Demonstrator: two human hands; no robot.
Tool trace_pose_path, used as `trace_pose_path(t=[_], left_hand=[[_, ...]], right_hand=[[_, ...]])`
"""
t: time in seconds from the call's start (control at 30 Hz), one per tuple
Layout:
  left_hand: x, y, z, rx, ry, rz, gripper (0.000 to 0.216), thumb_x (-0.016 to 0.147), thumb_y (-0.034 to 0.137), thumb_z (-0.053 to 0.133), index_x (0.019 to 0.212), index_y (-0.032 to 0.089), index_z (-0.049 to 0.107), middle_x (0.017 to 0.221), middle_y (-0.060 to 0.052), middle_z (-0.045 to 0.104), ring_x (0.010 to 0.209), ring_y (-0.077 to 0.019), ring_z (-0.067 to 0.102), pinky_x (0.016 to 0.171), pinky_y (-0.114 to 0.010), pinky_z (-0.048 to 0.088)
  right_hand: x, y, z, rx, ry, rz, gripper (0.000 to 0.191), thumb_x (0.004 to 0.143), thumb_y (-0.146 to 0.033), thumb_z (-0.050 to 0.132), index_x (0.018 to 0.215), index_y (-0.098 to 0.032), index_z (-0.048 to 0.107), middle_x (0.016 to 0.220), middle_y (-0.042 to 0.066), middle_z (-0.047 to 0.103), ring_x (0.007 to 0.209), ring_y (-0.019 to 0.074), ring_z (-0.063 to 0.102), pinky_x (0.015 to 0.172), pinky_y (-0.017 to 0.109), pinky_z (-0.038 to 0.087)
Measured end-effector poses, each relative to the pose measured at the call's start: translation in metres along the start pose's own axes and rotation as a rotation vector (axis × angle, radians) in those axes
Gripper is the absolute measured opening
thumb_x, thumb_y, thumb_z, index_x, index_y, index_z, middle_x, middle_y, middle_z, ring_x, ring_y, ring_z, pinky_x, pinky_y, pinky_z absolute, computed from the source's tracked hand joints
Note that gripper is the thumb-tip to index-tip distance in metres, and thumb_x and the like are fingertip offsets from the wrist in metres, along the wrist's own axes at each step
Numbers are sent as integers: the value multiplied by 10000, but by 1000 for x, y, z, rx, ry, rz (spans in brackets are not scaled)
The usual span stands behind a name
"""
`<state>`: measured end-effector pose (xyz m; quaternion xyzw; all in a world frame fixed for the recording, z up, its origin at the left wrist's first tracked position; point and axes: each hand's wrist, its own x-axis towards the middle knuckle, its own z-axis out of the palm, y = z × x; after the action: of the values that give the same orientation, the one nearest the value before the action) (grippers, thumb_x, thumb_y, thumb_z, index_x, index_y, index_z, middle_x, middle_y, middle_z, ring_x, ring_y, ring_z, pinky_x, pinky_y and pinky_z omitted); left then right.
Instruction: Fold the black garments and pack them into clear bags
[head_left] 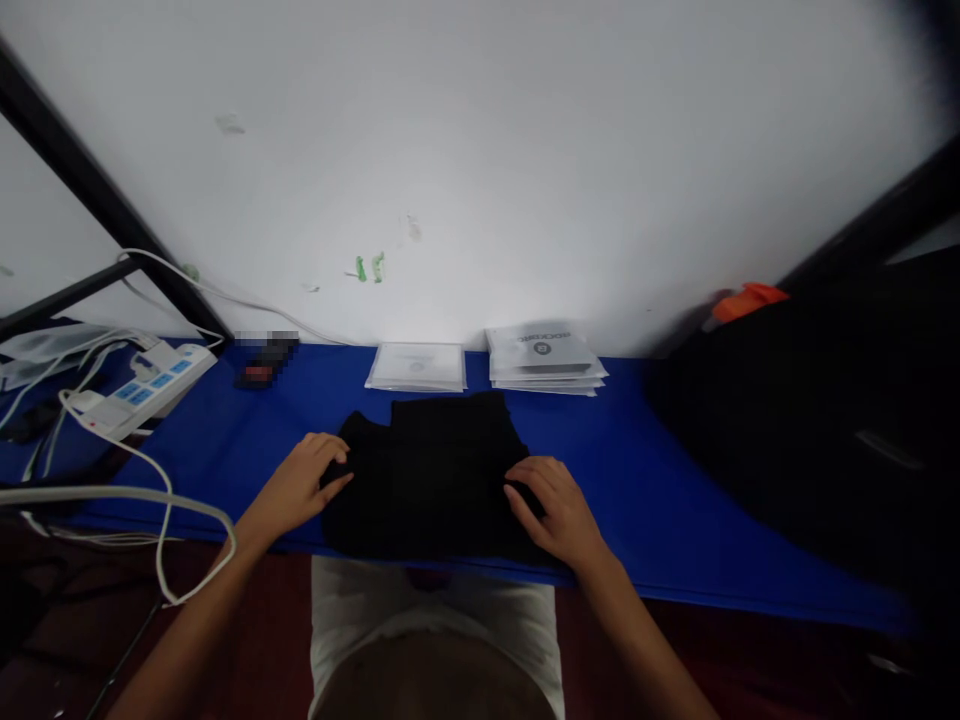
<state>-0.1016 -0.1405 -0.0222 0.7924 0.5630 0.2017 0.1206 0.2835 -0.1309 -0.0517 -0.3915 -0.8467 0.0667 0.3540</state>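
A folded black cloth garment (442, 480) lies on the blue-covered table in front of me, close to its front edge. At its left side, my left hand (307, 480) has thumb and fingers closed around the edge of the cloth. My right hand (556, 508) grips the opposite side in the same way, with dark fabric between thumb and fingers. The fingertips of both hands are partly lost against the black cloth. Beyond the garment lie a flat translucent plastic pouch (417, 368) and a small stack of printed translucent bags (544, 355).
A white power strip (150, 390) with loose cables sits at the left; one cable (169, 497) loops near my left forearm. A dark, partly pixelated object (268, 362) lies by the wall. A large black bulk (810, 430) with an orange piece (750, 300) fills the right side.
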Motion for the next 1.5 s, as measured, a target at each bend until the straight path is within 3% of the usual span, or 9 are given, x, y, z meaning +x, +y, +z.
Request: trace_pose_path(t=[0.1, 0.3, 0.5, 0.67, 0.8, 0.9, 1.07, 1.27, 1.5], left_hand=[[12, 6, -21, -51, -15, -191, 197, 871, 408, 554, 963, 242, 501, 725, 33, 597, 632, -189, 608, 622, -303, 469], [44, 42, 6, -197, 472, -219, 462, 812, 325, 638, 1212, 225, 430, 931, -14, 608, 870, -207, 643, 799, -349, 516], [38, 73, 58, -218, 24, 130, 546, 897, 285, 585, 1385, 253, 343, 1067, -29, 667, 1032, -209, 640, 1109, -539, 286], [15, 57, 64, -169, 488, -161, 357, 931, 406, 516, 1222, 200, 504, 1182, -115, 581, 1147, -268, 543, 1005, -474, 422], [0, 52, 72, 147, 392, -367, 471, 818, 556, 631, 1066, 156, 628, 1257, -171, 495, 1232, -386, 419, 1015, -591, 353], [4, 56, 69, 208, 354, -360, 330, 797, 489, 679, 889, 173, 652, 1239, -148, 528, 1222, -385, 423, 1000, -582, 361], [36, 79, 53, 89, 647, -170, 136, 819, 291, 672, 869, 190, 596, 1143, -113, 584, 1131, -302, 512, 983, -503, 407], [57, 111, 73, -14, 35, 343, 430, 738, 294, 789, 1109, 193, 597, 1239, -116, 578, 1175, -296, 516, 963, -453, 443], [60, 121, 76, 15, 71, 412, 117, 876, 119, 552, 950, 182, 616, 1029, -63, 652, 989, -223, 586, 895, -406, 445]], right_hand=[[-1, -2, -3, 53, -61, -51, 249, 911, -267, 560, 1156, -223, 568, 1057, 105, 685, 1042, 273, 622, 892, 473, 500], [1, -6, -2, 137, -222, -84, 415, 899, -329, 587, 1287, -193, 530, 1204, 136, 658, 1188, 279, 581, 983, 480, 492], [-2, -4, 1, 138, -213, -50, 373, 914, -312, 569, 1265, -187, 550, 1192, 145, 660, 1178, 276, 590, 975, 482, 497], [-3, -2, 2, 150, -200, -21, 337, 924, -305, 570, 1240, -190, 557, 1171, 143, 665, 1149, 270, 603, 959, 472, 505], [-3, -1, 2, 151, -169, -15, 315, 924, -298, 571, 1223, -199, 566, 1160, 135, 669, 1129, 267, 612, 946, 464, 515], [-4, -1, 2, 157, -131, -26, 322, 921, -286, 575, 1232, -202, 561, 1158, 130, 667, 1131, 266, 611, 945, 462, 519], [-3, -1, 1, 196, -103, -42, 317, 928, -264, 566, 1239, -202, 552, 1156, 125, 663, 1152, 261, 596, 959, 467, 518], [-4, 0, 2, 238, -120, -21, 274, 941, -210, 526, 1214, -208, 556, 1144, 119, 663, 1120, 241, 607, 932, 437, 540], [5, -6, 1, 151, -188, -28, 667, 819, -165, 605, 1440, -202, 364, 1479, 156, 411, 1383, 297, 357, 1099, 554, 374]])
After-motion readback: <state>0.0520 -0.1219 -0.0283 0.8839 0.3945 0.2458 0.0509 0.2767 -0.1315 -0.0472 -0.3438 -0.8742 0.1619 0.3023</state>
